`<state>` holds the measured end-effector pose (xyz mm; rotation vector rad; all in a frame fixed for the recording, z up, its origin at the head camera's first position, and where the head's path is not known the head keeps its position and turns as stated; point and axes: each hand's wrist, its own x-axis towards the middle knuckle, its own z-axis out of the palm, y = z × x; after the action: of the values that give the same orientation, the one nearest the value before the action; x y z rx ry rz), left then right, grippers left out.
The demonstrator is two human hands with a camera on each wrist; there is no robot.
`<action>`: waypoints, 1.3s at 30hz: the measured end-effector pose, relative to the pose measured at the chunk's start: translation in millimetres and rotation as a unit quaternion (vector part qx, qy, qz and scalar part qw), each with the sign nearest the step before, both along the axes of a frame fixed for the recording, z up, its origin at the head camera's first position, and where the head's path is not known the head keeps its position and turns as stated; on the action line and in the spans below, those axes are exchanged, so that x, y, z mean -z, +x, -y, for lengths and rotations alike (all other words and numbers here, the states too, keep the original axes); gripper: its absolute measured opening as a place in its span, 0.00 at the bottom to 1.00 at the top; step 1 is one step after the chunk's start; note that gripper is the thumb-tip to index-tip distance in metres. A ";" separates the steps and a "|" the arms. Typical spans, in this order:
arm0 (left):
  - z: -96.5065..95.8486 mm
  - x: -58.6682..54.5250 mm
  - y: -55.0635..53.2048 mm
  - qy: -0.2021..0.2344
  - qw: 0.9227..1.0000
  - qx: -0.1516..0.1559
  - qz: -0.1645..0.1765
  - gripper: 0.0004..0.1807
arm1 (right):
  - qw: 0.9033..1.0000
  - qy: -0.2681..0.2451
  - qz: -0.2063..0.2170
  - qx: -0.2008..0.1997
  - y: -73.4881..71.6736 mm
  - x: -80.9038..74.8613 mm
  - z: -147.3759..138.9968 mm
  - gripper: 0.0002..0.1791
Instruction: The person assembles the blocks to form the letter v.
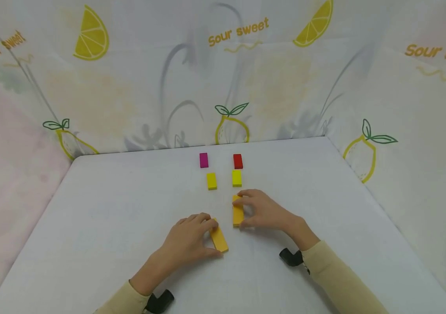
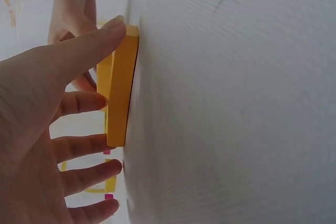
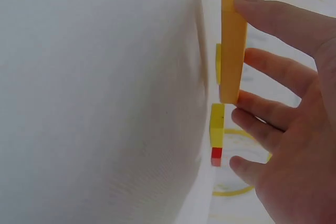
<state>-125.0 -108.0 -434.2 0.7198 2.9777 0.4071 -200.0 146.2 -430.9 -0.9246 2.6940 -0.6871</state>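
Observation:
My left hand [image 1: 186, 240] pinches an orange block [image 1: 219, 239] lengthwise, with the thumb at its near end and fingertips at the far end. This block lies slanted on the white table. Slightly farther off and to the right, my right hand [image 1: 265, 211] holds a second orange block [image 1: 238, 214] by its two ends. That block points straight away from me; in the right wrist view a narrow gap seems to part it from the table. The left wrist view shows the left thumb on one end of its orange block [image 2: 124, 87], the other fingers spread.
Beyond the hands lie two yellow blocks [image 1: 211, 181] side by side. Farther back are a magenta block [image 1: 204, 160] and a red block [image 1: 238, 161]. A lemon-print cloth [image 1: 140, 96] rises behind the white table [image 1: 109, 209]. Black wrist-worn pieces [image 1: 291, 257] hang near both sleeves.

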 end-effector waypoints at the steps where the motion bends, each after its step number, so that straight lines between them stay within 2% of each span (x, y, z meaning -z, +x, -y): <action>1: 0.3 0.0 0.2 0.000 1.000 -0.001 0.001 0.35 | 1.000 -0.002 -0.001 -0.002 1.6 -0.5 0.3 0.32; 9: 1.4 -0.8 0.6 0.002 1.000 -0.001 0.008 0.35 | 0.999 -0.023 -0.026 -0.004 15.9 -1.5 -0.9 0.30; 17: -3.2 1.9 -2.3 0.008 1.000 0.015 -0.002 0.34 | 0.997 -0.003 -0.067 0.026 33.2 -2.9 -8.3 0.29; 21: -5.2 2.0 -3.6 0.007 1.000 0.011 -0.002 0.33 | 0.996 -0.008 -0.083 0.034 40.5 -2.9 -10.2 0.29; 27: -3.0 1.4 -3.0 0.001 1.000 0.010 -0.003 0.33 | 0.996 -0.015 -0.082 0.041 50.1 -0.9 -5.1 0.29; 39: -0.7 -1.7 -1.0 -0.007 1.000 0.010 -0.004 0.33 | 0.995 0.005 -0.097 0.035 63.4 0.7 4.5 0.31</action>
<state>-126.0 -107.2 -432.4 0.7502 2.9756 0.3843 -136.6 141.7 -431.5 -0.9442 2.9088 -0.6258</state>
